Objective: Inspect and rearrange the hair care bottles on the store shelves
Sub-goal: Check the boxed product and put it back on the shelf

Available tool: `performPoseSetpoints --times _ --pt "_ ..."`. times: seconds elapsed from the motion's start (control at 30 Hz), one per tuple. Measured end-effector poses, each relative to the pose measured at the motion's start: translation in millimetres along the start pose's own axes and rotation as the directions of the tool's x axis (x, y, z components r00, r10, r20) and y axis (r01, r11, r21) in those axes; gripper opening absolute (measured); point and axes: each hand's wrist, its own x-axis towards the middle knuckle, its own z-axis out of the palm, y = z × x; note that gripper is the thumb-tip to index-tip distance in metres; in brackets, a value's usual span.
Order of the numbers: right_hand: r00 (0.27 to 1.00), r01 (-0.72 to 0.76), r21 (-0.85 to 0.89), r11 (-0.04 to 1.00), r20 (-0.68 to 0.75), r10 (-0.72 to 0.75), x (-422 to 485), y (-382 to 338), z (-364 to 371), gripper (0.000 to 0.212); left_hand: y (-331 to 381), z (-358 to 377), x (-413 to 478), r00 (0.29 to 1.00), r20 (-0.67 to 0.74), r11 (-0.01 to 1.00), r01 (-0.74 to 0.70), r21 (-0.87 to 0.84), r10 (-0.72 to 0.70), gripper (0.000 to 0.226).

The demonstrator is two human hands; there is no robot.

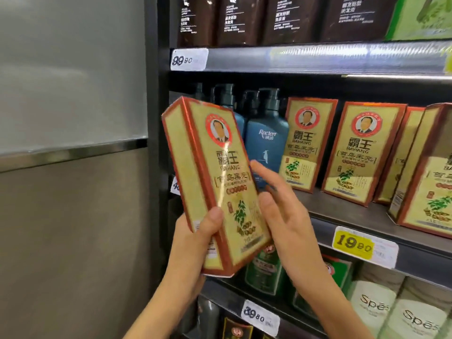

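I hold a tall yellow box with red edges (215, 174) in front of the shelf, tilted to the left. My left hand (195, 238) grips its lower end, thumb across the front. My right hand (281, 211) lies with straight fingers against the box's right side. Several matching yellow boxes (308, 143) stand on the middle shelf (342, 209). Two blue pump bottles (266, 143) stand behind the held box.
Dark brown bottles (244, 18) line the top shelf. Below are green boxes (266, 272) and pale bottles (376, 304). Price tags (364, 245) hang on the shelf edges. A grey wall panel (73, 143) fills the left side beyond the dark shelf post (156, 118).
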Motion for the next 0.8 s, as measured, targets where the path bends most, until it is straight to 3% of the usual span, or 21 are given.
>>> performPoseSetpoints --times 0.07,0.17,0.27,0.37,0.5,0.67,0.8 --pt "0.985 -0.171 0.002 0.985 -0.020 0.171 9.3 1.9 -2.6 0.067 -0.5 -6.3 -0.2 0.995 0.090 0.993 0.055 -0.104 -0.046 0.081" --pt "0.896 -0.416 0.274 0.867 0.288 0.339 15.4 7.1 -4.4 0.052 4.6 -16.6 1.8 0.989 0.137 0.997 0.061 -0.038 -0.056 0.085" --pt "0.931 -0.340 0.314 0.887 0.249 0.268 10.2 20.0 0.3 0.054 11.0 -36.1 3.3 0.997 0.076 0.960 -0.017 0.280 -0.004 0.070" --pt "0.971 -0.184 0.215 0.959 0.191 0.143 -1.8 39.0 13.5 0.063 10.4 -57.2 1.5 0.979 0.185 0.904 -0.005 0.427 -0.082 0.057" --pt "0.961 -0.058 0.113 0.992 0.276 0.025 -18.4 58.9 25.2 0.069 10.2 -82.1 -6.8 0.978 0.202 0.860 -0.064 0.507 -0.047 0.057" --pt "0.942 -0.013 0.046 0.999 0.336 -0.003 -16.8 57.6 36.0 0.068 16.9 -91.3 -19.4 0.983 0.186 0.822 -0.099 0.561 -0.008 0.057" --pt "0.929 -0.148 0.024 0.989 0.346 0.130 -10.8 44.8 38.1 0.063 35.6 -87.9 -22.9 0.986 0.164 0.832 -0.097 0.546 0.008 0.070"
